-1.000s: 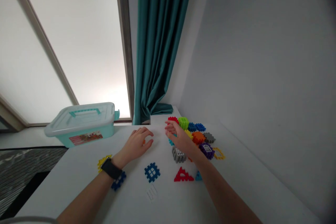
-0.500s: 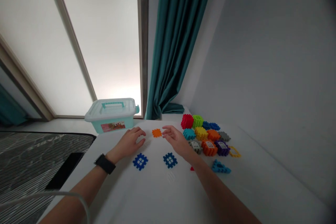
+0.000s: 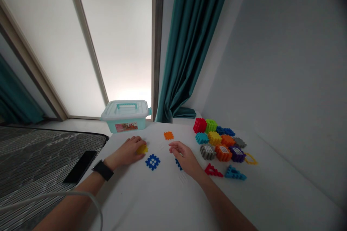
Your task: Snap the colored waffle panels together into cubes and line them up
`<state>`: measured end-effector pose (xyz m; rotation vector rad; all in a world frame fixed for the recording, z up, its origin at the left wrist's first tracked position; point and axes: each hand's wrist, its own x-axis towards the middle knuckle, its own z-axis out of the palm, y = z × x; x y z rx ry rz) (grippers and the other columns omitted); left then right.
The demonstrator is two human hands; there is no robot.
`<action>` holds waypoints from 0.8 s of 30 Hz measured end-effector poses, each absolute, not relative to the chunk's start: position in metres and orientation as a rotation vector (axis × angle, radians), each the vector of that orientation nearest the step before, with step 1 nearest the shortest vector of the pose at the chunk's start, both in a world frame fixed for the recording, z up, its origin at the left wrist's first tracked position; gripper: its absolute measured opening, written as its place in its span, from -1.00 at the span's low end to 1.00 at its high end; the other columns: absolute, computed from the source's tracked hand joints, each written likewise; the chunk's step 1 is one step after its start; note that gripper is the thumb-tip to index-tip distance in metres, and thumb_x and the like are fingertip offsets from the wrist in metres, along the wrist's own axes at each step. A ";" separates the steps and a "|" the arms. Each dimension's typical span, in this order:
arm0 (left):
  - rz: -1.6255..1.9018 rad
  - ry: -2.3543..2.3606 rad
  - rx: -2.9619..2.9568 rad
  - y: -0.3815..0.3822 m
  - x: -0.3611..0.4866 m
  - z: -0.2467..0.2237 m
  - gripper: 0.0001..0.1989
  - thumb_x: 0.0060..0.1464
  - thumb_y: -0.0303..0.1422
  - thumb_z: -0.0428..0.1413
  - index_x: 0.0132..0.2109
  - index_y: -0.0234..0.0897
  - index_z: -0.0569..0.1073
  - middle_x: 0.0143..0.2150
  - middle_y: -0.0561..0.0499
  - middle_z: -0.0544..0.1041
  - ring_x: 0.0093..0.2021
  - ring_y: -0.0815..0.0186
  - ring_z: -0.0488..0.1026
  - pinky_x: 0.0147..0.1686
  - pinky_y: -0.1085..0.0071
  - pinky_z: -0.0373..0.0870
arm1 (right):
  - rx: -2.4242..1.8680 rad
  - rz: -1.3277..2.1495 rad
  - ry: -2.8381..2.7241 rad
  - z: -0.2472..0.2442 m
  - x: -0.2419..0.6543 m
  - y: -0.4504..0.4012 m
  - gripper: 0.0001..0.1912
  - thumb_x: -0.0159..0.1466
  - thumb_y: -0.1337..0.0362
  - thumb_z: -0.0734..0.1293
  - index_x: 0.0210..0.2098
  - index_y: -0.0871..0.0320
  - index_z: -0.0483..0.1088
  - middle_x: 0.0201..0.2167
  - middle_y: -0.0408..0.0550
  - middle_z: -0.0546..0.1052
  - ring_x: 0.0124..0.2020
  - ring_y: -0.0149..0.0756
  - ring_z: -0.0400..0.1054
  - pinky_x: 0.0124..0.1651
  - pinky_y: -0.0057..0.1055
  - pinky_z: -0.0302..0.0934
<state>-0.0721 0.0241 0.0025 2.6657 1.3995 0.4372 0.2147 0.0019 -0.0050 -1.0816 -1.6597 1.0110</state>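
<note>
My left hand, with a dark watch on the wrist, lies low over the table with its fingers around a yellow notched building tile, which it partly covers. Just right of it a blue window tile lies flat. My right hand hovers with loosely bent fingers apart and no piece seen in them. Beneath it another blue tile is mostly hidden. Farther back, between the hands, lies an orange tile.
Stacks of coloured tiles, among them a red stack and an orange stack, stand at the right. Before them lie a red triangle and a blue triangle. A lidded teal box is at the back left; a cable crosses the lower left.
My left hand has closed around the yellow tile, which now shows. My right hand has drawn back from beside the orange tile to over the right blue tile. The view has shifted slightly.
</note>
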 end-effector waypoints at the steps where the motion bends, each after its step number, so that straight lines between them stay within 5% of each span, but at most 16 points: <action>1: 0.426 1.401 2.662 0.025 -0.072 0.002 -0.64 0.08 -0.32 0.17 0.05 -0.16 0.44 0.00 -0.13 0.49 -0.02 0.09 0.45 -0.01 0.20 0.37 | -1.081 1.021 -1.648 -0.007 0.215 0.001 -0.78 0.29 0.16 0.28 -0.13 0.09 0.45 -0.27 -0.05 0.56 -0.18 -0.19 0.46 -0.08 -0.23 0.34; 7: 0.375 1.423 2.596 0.032 -0.067 0.000 -0.61 0.04 -0.32 0.20 0.05 -0.21 0.45 -0.01 -0.14 0.51 -0.01 0.05 0.45 0.04 0.16 0.35 | -1.012 1.093 -1.434 -0.012 0.222 0.004 -0.70 0.25 0.06 0.34 -0.15 0.12 0.46 -0.29 -0.06 0.53 -0.28 -0.25 0.45 -0.12 -0.26 0.33; 18: 1.022 1.154 2.481 0.020 -0.011 0.013 -0.66 0.02 -0.45 0.19 -0.03 -0.19 0.40 -0.01 -0.05 0.51 0.01 0.11 0.40 0.09 0.13 0.30 | -0.901 1.339 -1.066 -0.014 0.216 0.000 -0.66 0.21 0.02 0.39 -0.15 0.11 0.46 -0.32 -0.12 0.48 -0.36 -0.33 0.39 -0.18 -0.31 0.31; 24: 1.196 1.091 2.477 0.007 0.012 -0.007 -0.59 -0.04 -0.52 0.18 -0.01 -0.19 0.34 0.01 -0.07 0.49 0.03 0.12 0.38 0.05 0.15 0.27 | -1.021 0.871 -1.542 -0.017 0.219 -0.001 -0.80 0.32 0.24 0.25 -0.13 0.09 0.46 -0.21 -0.03 0.49 -0.19 -0.22 0.42 -0.04 -0.20 0.32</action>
